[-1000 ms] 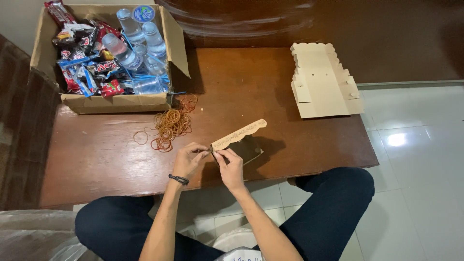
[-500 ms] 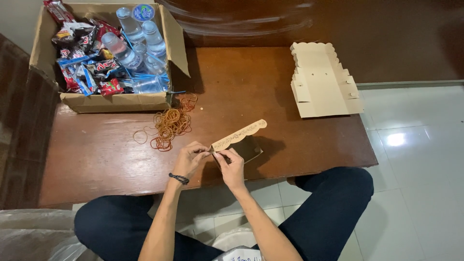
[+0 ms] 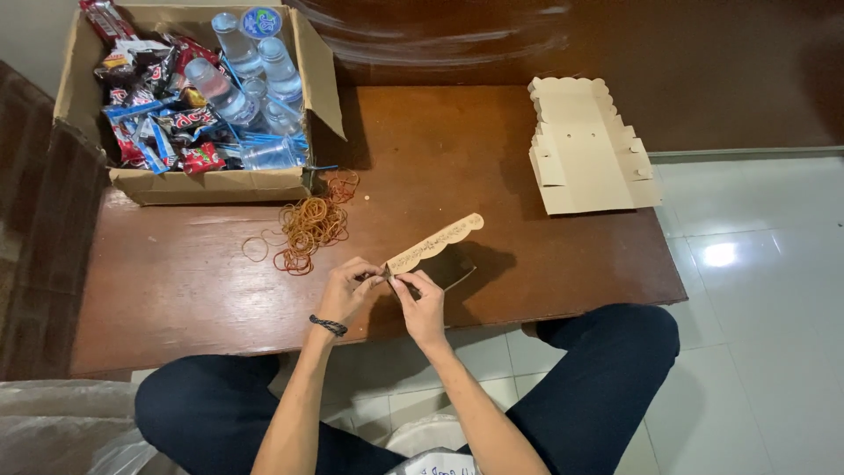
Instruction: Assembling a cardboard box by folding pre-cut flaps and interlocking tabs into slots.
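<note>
Nothing shifted since before, left hand (image 3: pixel 352 286) and right hand (image 3: pixel 420 299) grips closed on cardboard strip (image 3: pixel 435 243) end, strip angling up-right

- open cardboard box (image 3: pixel 215 183) of water bottles (image 3: pixel 236 84) and snack packets (image 3: pixel 154 119), far left
- flat cardboard cutouts (image 3: pixel 587 148), far right
- brown wooden table (image 3: pixel 176 290)

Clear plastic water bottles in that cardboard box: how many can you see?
About 5, though some may be hidden. All lie in the right half of the open brown cardboard box: clear plastic water bottles at and; snack packets fill the left.
</note>
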